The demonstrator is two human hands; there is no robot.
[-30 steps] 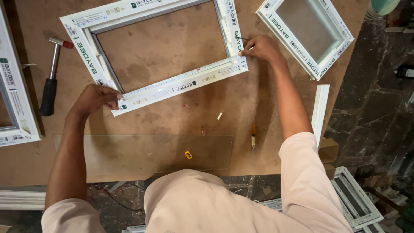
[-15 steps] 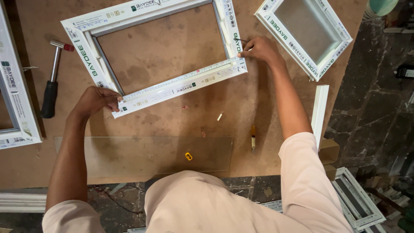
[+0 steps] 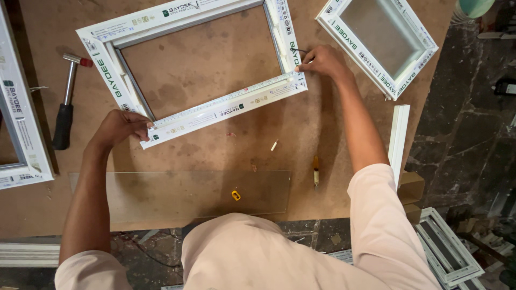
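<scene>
A steel ruler [image 3: 226, 99] is pinched flat along the white rectangular plastic window frame [image 3: 107, 64], centre-frame, left hand [image 3: 119, 127] and right hand [image 3: 321, 60] fingers closed on its ends; ends are best kept flush.

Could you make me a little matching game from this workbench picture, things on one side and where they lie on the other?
Things:
1. hammer
2. glass sheet
3. left hand
4. right hand

Places:
A. at the near right corner of the open white frame
B. at the frame's near left corner
C. along the table's near edge
D. left of the frame, black handle towards the person

Pairs: 1-D, 2-C, 3-B, 4-A
</scene>
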